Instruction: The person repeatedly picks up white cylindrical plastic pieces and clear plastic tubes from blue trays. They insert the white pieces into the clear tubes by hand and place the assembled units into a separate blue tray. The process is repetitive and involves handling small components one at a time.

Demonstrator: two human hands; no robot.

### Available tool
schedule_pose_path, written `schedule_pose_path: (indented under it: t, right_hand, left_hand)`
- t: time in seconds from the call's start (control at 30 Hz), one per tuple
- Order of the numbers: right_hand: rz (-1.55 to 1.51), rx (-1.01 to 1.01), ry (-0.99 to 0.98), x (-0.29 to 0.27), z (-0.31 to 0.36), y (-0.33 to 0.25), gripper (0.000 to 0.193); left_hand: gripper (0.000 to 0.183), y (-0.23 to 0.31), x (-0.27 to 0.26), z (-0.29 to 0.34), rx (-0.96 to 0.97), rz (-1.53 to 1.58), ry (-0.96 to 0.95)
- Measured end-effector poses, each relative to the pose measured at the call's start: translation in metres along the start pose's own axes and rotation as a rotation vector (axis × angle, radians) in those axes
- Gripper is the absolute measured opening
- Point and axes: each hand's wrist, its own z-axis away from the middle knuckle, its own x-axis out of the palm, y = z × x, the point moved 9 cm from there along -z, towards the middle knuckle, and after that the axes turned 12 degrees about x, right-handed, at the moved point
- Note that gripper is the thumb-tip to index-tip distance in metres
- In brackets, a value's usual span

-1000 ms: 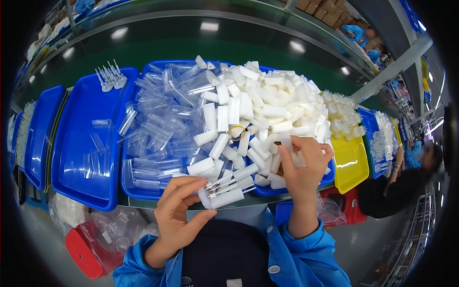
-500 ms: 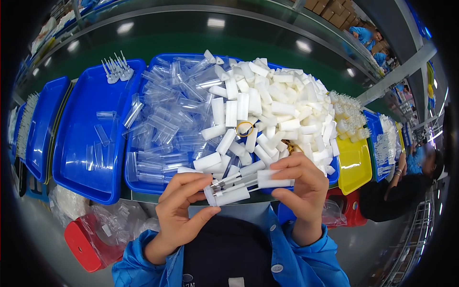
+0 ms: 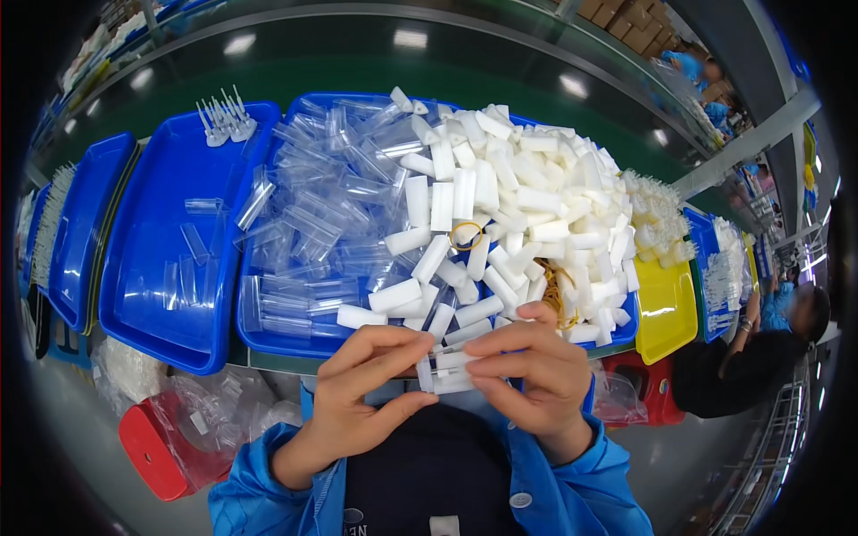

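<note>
Just in front of my body, both hands grip one small white assembly (image 3: 450,382), made of a flat end piece with thin rods and white foam blocks set along them. The thumb and fingers of my left hand (image 3: 362,393) pinch its flat left end. My right hand (image 3: 534,371) has its fingers closed over the foam blocks at the other end, hiding part of them. Beyond the hands lies a heap of loose white foam blocks (image 3: 527,192), beside a pile of clear plastic tubes (image 3: 317,210). A yellow rubber band (image 3: 466,236) rests on the foam.
A long blue tray (image 3: 290,344) carries both piles. Left of it, another blue tray (image 3: 152,268) holds a few clear pieces and an upright white pronged cluster (image 3: 227,118). To the right sits a yellow tray (image 3: 666,308). Red stools (image 3: 147,451) stand below; a person (image 3: 728,366) is at far right.
My right hand has moved left, closer to my left hand, and the foam blocks now sit nearer the flat end piece. More yellow rubber bands show among the foam.
</note>
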Motion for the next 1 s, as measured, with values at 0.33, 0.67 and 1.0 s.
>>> schedule_pose_path:
  t: [0.33,0.67,1.0]
  right_hand:
    - [-0.093,0.019,-0.027,0.016,0.001,0.005,0.017]
    - [0.593,0.043,0.136,-0.035,-0.040,0.048,0.023]
    - [0.238,0.058,0.415,-0.060,-0.030,0.038,0.018]
  left_hand:
    - [0.049,0.002,-0.002,-0.001,0.041,-0.069,0.021]
    - [0.041,-0.008,-0.009,0.004,-0.081,0.170,0.210]
    - [0.045,-0.006,-0.013,0.005,-0.045,0.233,0.129]
